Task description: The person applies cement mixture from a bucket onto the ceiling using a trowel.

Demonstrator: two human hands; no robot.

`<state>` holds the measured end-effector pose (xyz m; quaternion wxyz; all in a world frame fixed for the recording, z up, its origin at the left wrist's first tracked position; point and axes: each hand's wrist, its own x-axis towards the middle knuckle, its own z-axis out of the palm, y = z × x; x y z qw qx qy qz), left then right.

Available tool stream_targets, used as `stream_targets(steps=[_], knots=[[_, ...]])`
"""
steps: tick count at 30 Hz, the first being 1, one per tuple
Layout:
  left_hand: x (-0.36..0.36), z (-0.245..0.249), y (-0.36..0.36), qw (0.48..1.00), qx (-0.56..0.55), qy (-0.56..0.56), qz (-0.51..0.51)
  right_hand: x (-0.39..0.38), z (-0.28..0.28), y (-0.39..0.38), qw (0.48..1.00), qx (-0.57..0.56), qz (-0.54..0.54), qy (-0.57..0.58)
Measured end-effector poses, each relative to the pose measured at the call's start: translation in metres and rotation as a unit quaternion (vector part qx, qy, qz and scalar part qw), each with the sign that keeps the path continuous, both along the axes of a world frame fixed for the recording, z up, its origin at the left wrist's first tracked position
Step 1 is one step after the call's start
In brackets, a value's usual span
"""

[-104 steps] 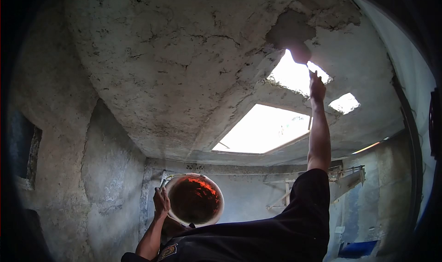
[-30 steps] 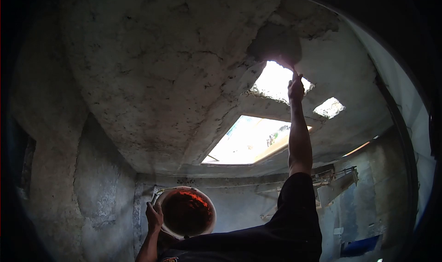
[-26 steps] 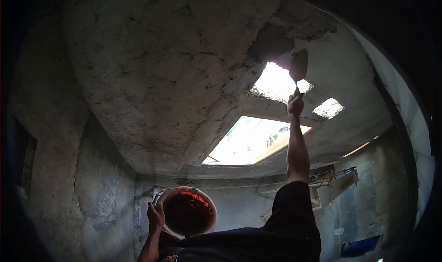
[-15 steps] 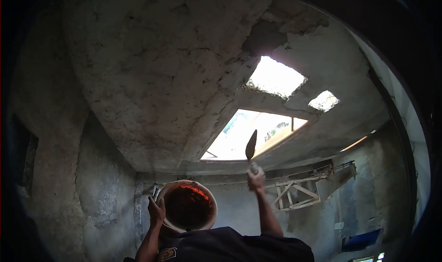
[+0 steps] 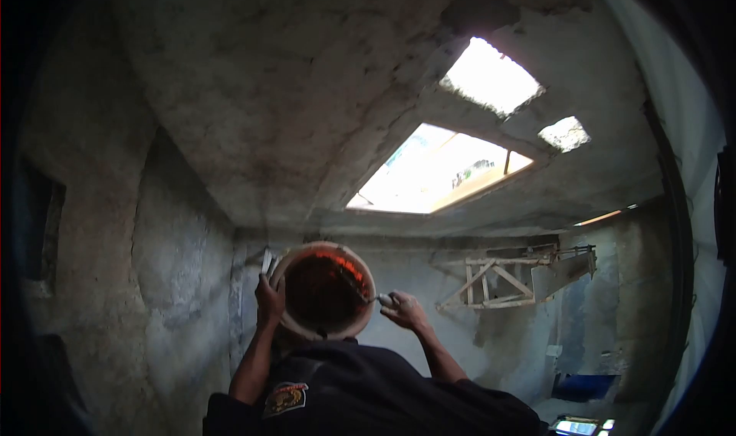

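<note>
My left hand [image 5: 268, 302] grips the left side of a round bucket [image 5: 356, 325] held close in front of my chest. Beside those fingers a small pale piece [image 5: 266, 261] sticks up; its kind is hard to make out. The bucket has a dark inside with an orange-red glow along its upper right wall. Closed around the handle of a pointed trowel [image 5: 386, 300], my right hand [image 5: 406, 311] is at the bucket's right rim. The trowel's blade reaches over the rim into the bucket and is mostly lost in the dark.
A rough plastered wall surface [image 5: 253, 114] stretches overhead and to the left. It has a large framed opening [image 5: 441, 172] and two smaller rough-edged holes. On the right is a wooden frame [image 5: 498, 283], with a blue thing [image 5: 586, 386] lower down.
My right hand has come down from its raised position, bringing the trowel from upright to the bucket's rim. The view has shifted, so the bucket and openings appear higher.
</note>
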<state>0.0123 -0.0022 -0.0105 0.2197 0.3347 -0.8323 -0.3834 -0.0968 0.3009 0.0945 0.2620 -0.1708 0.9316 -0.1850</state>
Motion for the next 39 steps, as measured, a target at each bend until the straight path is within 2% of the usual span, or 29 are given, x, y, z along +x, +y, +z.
stream_targets(steps=[1,2,3,4,5,6,7,9,10,11,13,17,19,23,27,30,33,36,39], knots=[[-0.002,0.000,0.000,1.000,0.007,0.006,-0.003,0.002,-0.008,0.002,0.999,-0.049,-0.014,0.004],[-0.004,-0.010,0.000,0.999,-0.029,0.037,-0.002,0.005,-0.024,0.007,0.998,-0.056,0.006,0.028],[-0.005,-0.015,0.001,0.999,-0.040,0.020,-0.011,0.005,-0.037,0.011,0.998,-0.064,0.012,0.005],[-0.006,-0.030,-0.001,0.998,-0.025,0.034,-0.040,0.007,-0.023,0.002,0.995,-0.084,0.043,0.014],[-0.011,-0.011,0.002,0.999,0.008,0.027,-0.040,0.008,-0.024,0.000,0.994,-0.096,0.028,-0.035],[-0.014,-0.017,0.001,0.998,0.023,0.021,-0.054,0.008,-0.038,0.007,0.992,-0.110,0.038,-0.045],[-0.015,-0.029,0.004,0.996,-0.022,0.065,-0.062,0.010,-0.016,-0.005,0.994,-0.078,0.058,-0.041],[-0.018,-0.007,0.005,0.996,0.026,-0.003,-0.088,0.010,-0.010,-0.012,0.995,0.038,0.037,-0.083],[-0.022,-0.005,0.006,0.996,0.025,-0.005,-0.091,0.007,-0.019,-0.008,0.995,0.063,0.042,-0.072],[-0.021,-0.003,0.007,0.995,0.025,-0.005,-0.097,0.008,-0.019,-0.008,0.993,0.087,0.084,-0.002],[-0.022,0.000,0.008,0.994,0.021,-0.002,-0.108,0.006,-0.006,-0.020,0.985,0.145,0.099,0.006],[-0.026,0.005,0.009,0.991,0.025,0.003,-0.128,-0.007,-0.011,-0.024,0.982,0.152,0.106,-0.026],[-0.025,0.007,0.010,0.991,0.026,0.000,-0.130,-0.014,-0.009,-0.026,0.958,0.206,0.200,-0.021],[-0.031,0.006,0.011,0.989,0.008,0.013,-0.148,-0.019,-0.022,-0.021,0.932,0.202,0.301,0.012],[-0.039,0.012,0.014,0.986,0.019,0.017,-0.166,-0.015,-0.030,-0.018,0.924,0.175,0.340,0.020],[-0.046,0.015,0.018,0.982,0.002,0.029,-0.186,-0.011,-0.030,-0.020,0.921,0.169,0.350,-0.001],[-0.052,0.022,0.026,0.978,-0.003,0.043,-0.204,-0.007,-0.079,0.003,0.936,0.140,0.323,-0.015],[-0.054,0.022,0.032,0.976,0.001,0.041,-0.213,-0.003,-0.066,-0.013,0.919,0.134,0.368,-0.032],[-0.054,0.021,0.031,0.978,-0.001,0.036,-0.207,0.004,-0.119,0.022,0.944,0.072,0.322,-0.007]])
